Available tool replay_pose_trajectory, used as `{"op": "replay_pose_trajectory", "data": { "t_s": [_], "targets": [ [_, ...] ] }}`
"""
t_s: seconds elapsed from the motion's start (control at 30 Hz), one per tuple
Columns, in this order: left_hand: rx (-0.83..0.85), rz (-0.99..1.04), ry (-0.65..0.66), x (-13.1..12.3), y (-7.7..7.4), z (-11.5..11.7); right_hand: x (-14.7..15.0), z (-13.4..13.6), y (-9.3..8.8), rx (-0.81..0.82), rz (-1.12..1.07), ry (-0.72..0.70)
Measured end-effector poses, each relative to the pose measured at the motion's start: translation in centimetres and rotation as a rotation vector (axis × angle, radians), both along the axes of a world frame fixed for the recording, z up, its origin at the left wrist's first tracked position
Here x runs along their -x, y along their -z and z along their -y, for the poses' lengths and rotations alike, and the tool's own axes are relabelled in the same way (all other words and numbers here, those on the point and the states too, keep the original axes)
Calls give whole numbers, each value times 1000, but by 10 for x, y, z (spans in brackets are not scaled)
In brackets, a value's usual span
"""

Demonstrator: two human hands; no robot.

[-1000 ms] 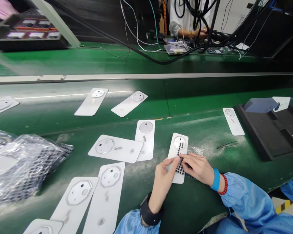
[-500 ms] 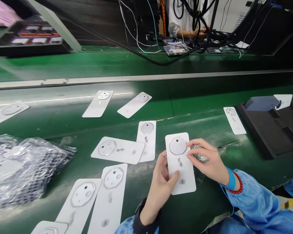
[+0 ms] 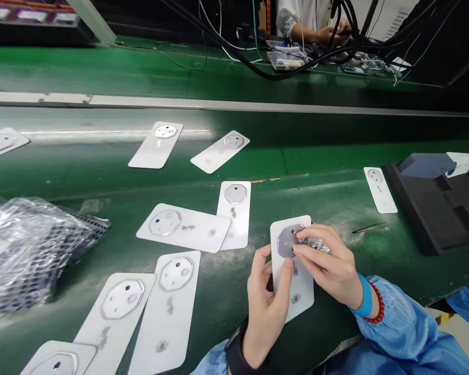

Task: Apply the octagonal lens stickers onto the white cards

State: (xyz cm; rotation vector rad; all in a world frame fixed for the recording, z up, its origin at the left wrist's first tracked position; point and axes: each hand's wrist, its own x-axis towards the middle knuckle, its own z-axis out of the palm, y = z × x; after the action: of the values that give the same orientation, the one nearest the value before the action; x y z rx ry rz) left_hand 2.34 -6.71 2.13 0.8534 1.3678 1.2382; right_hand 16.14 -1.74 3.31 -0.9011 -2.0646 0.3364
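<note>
A white phone back cover (image 3: 304,291) with an octagonal camera plate (image 3: 286,242) and dark printed characters is tilted above the green bench. My left hand (image 3: 268,307) grips it by the left edge, thumb across the front just under the plate. The fingers of my right hand (image 3: 332,263) are pinched together over the right side of the octagonal plate; whatever they hold is hidden. Behind those fingers lies a small heap of shiny silver bits (image 3: 320,246). Just left of my hands, one white cover (image 3: 183,232) overlaps another cover (image 3: 234,229) on the bench.
Several more white covers (image 3: 168,312) lie to the left and farther back. Clear plastic packaging (image 3: 42,250) sits far left. Tweezers (image 3: 370,227) lie right, near a black tray (image 3: 445,224) with a blue phone-shaped panel (image 3: 426,165). Cables (image 3: 273,75) hang ahead; a co-worker's hands (image 3: 332,35) are beyond.
My right fingers have moved from the plate's right edge onto its face, and my left thumb has shifted up the cover. The plate now looks darker. The whole view has shifted somewhat.
</note>
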Motion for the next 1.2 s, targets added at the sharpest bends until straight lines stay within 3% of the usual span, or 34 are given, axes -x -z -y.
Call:
{"op": "replay_pose_trajectory", "data": {
  "t_s": [0.17,0.33,0.47,0.53,0.6,0.73,0.8,0.9,1.0,1.2],
  "targets": [
    [-89,-126,-116,-3,4,-1,2,12,6,-179,164,28],
    [-69,-148,-173,1,-2,-3,5,19,4,-202,262,44],
    [-10,-106,-143,7,-5,-5,2,21,1,-158,255,-20],
    [3,-75,-120,10,-3,-4,0,22,2,-96,199,-63],
    [20,-44,-109,11,0,-3,0,23,5,0,75,-15],
    [39,-38,-117,11,3,-1,6,25,9,407,-276,150],
    [48,-28,-96,10,2,-2,9,25,8,573,-405,112],
    [96,8,-33,11,-1,-5,7,20,7,627,-482,63],
    [144,-35,-107,18,-6,-8,-7,7,14,575,-376,14],
    [185,-119,-226,46,-2,-20,-45,-29,54,311,276,-8]
  ]
}}
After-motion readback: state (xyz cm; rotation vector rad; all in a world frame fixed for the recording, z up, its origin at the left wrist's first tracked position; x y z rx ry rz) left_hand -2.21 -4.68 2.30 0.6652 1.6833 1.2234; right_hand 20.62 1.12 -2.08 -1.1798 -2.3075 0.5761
